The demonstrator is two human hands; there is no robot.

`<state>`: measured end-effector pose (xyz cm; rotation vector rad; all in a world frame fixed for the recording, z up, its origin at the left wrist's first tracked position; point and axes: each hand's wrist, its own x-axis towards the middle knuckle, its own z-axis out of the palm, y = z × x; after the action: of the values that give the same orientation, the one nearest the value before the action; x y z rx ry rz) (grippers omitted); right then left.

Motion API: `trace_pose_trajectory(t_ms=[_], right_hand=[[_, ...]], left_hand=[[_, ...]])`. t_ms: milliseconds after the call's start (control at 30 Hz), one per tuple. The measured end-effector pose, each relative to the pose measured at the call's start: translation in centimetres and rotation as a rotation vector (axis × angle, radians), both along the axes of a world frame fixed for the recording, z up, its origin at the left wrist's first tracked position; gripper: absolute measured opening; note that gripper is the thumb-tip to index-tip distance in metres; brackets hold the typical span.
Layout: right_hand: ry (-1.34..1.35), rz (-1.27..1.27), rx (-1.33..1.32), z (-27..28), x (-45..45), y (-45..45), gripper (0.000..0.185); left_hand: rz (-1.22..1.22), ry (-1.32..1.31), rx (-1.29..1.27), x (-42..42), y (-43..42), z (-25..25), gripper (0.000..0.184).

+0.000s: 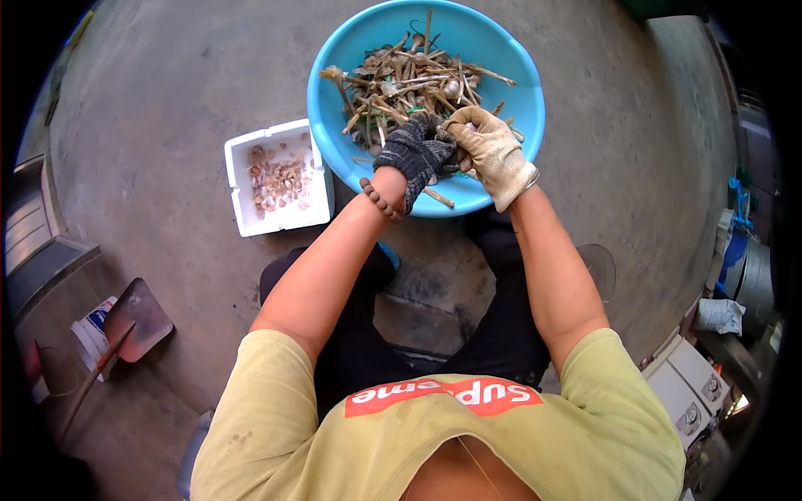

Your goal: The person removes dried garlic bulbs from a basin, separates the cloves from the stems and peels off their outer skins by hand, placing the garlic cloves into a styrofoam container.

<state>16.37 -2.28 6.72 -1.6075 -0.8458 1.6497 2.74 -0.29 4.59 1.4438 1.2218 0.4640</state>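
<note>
Over the near side of a light-blue basin (324,107), my two gloved hands meet with fingers curled. My left hand (413,152) wears a dark grey knit glove, and my right hand (491,157) a cream one. Both are closed around a garlic bulb, mostly covered by the gloves; a pale bit shows at the right fingers. Beneath and beyond them, a heap of dried garlic with long stalks (399,83) fills the basin's middle. One whitish bulb (452,88) lies on the heap just past my right hand. A loose stalk piece (439,198) rests near the basin's closest edge.
Left of the basin stands a white foam box (240,196) holding loose garlic cloves (280,179). A shovel (140,321) leans by a white bucket (90,338) at far left. Along the right side are a metal pot (754,275) and a two-burner stove (689,388). The floor is concrete.
</note>
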Motion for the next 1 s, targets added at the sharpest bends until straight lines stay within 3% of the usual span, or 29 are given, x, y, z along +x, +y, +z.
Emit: trace_pose_trajectory(t_ms=[67, 200, 367, 433, 467, 533, 633, 767, 1000], right_hand=[[0.035, -0.009, 0.014, -0.1, 0.0, 0.0, 0.016], [0.084, 0.009, 0.047, 0.1, -0.1, -0.1, 0.019], [0.06, 0.018, 0.073, 0.3, -0.6, 0.0, 0.025], [0.07, 0.018, 0.073, 0.3, -0.7, 0.0, 0.026], [0.08, 0.019, 0.076, 0.4, -0.8, 0.0, 0.027], [0.03, 0.044, 0.09, 0.8, -1.0, 0.0, 0.029], [-0.019, 0.096, 0.08, 1.3, -1.1, 0.0, 0.034], [-0.104, 0.15, 0.058, 0.9, -1.1, 0.0, 0.04], [-0.286, 0.259, 0.032, 1.6, -1.3, -0.1, 0.036]], left_hand=[[0.107, -0.185, -0.143, -0.2, 0.1, -0.3, 0.032], [0.087, -0.249, -0.22, -0.6, 0.8, -1.9, 0.036], [0.103, -0.224, -0.088, -0.6, 0.0, -2.1, 0.037], [0.004, -0.115, 0.207, -0.7, -0.1, -2.8, 0.036], [0.004, -0.114, 0.207, -0.8, -0.2, -2.6, 0.036], [-0.199, 0.289, 0.641, -1.0, -0.2, -2.2, 0.032], [-0.321, 0.074, 0.823, -2.1, 0.6, -1.6, 0.028], [-0.38, 0.069, 0.608, -2.5, 0.9, -1.8, 0.03], [-0.483, 0.289, 0.546, -2.2, 0.8, -2.1, 0.026]])
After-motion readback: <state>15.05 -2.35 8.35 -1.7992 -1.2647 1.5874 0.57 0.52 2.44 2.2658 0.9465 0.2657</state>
